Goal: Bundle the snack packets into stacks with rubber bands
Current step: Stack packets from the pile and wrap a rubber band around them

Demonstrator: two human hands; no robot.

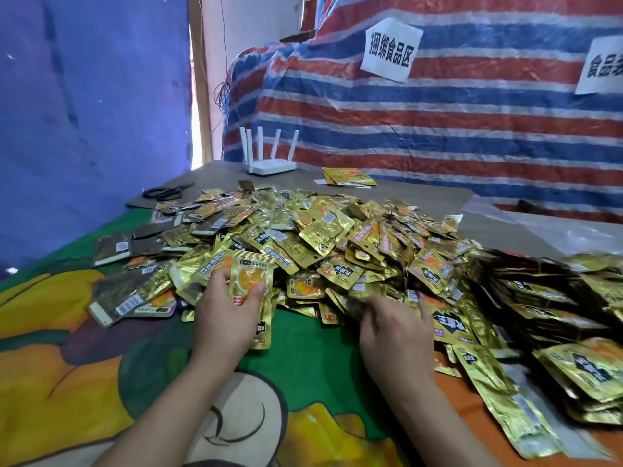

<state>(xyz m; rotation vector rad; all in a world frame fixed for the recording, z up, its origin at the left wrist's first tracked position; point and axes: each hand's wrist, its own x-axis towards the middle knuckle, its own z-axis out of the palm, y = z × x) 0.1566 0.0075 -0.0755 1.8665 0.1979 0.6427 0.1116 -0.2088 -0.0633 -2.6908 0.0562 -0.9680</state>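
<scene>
- Striped tarp (438, 106) behind, blue sheet (84, 112) to one side, cartoon-print cloth (303, 345) over the table.
- Left hand (224, 315) at the near edge of the pile (320, 237), thumb and fingers pinching a small stack (251, 281) of gold packets held upright.
- Right hand (396, 332) also at the pile's near edge, fingers loosely spread and reaching into the loose packets; whether gripping one, cannot tell.
- More gold packets (580, 369) heaped beside the pile, past the right hand.
- Dark packets (114, 247) at the pile's other side.
- Beyond the pile: scissors (165, 192), white router (269, 165), a few packets (347, 176) lying apart.
- Two paper signs (391, 50) stuck on the tarp.
</scene>
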